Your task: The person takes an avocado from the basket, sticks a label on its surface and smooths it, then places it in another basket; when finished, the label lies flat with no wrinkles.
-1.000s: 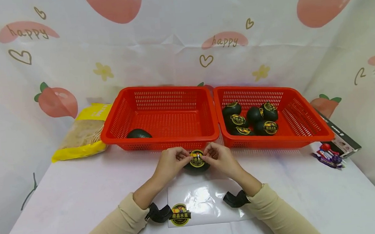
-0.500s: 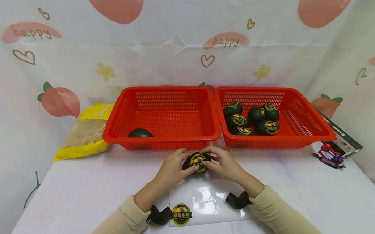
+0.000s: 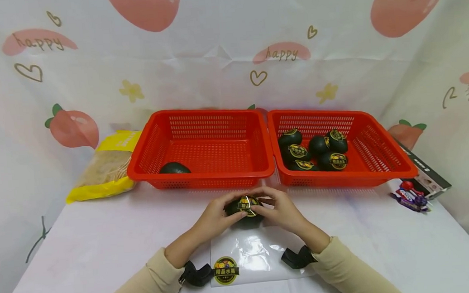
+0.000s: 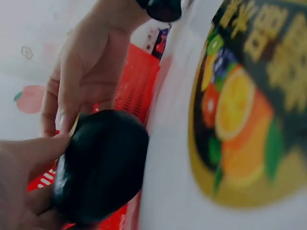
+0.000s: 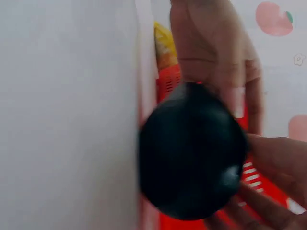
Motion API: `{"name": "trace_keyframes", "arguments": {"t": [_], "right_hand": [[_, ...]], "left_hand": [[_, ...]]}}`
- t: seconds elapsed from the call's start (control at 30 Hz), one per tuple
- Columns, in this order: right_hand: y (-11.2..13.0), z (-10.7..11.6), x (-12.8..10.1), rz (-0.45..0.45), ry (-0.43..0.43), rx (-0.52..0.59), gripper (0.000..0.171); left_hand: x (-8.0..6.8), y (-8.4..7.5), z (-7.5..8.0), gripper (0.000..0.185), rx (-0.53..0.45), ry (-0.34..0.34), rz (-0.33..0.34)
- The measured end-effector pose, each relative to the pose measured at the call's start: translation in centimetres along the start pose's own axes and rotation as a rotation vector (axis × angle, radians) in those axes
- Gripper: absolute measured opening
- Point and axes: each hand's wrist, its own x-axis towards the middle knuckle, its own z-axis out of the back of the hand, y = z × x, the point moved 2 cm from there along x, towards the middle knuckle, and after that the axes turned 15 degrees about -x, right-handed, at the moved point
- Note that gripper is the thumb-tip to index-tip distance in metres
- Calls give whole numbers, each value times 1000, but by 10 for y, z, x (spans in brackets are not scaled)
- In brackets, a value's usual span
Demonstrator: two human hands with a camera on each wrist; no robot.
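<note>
A dark green avocado point(image 3: 232, 207) sits on the white table, in front of the baskets, with a round black-and-gold fruit sticker point(image 3: 245, 204) on its upper side. My left hand point(image 3: 215, 219) grips the avocado from the left, thumb against the lower edge of the sticker. From the right, my right hand point(image 3: 283, 210) holds the same avocado with its thumb on the sticker. Both wrist views show the avocado's dark side point(image 4: 103, 165) between the hands. Close by lies a glossy sticker sheet point(image 3: 255, 265) bearing one sticker point(image 3: 226, 270) at its left corner.
Behind, the left red basket point(image 3: 212, 177) holds one unlabelled avocado point(image 3: 174, 168). Several stickered avocados point(image 3: 333, 161) lie in the right red basket point(image 3: 387, 174). A yellow bag point(image 3: 101, 169) stands far left; a black box point(image 3: 428, 174) and wrapped candies point(image 3: 411, 196) lie far right.
Both hands first pinched the sticker's edges over the avocado. Now they hold the avocado round its sides, thumbs on the sticker, which lies against the skin.
</note>
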Motion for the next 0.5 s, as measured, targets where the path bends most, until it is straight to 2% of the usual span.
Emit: {"name": "trace_keyframes", "arguments": {"t": [0.1,0.2,0.5], "right_hand": [[-3,-3,1,7,-15,53,28],[-7,-5,0,17,-3,64,27],[-15,-5,-4,74,51,47,38]], "left_hand": [[1,3,-2,36,-10,-42,-23],[1,6,-3,35,13,-66,-44],[0,12,0,46,59,-33,-57]]}}
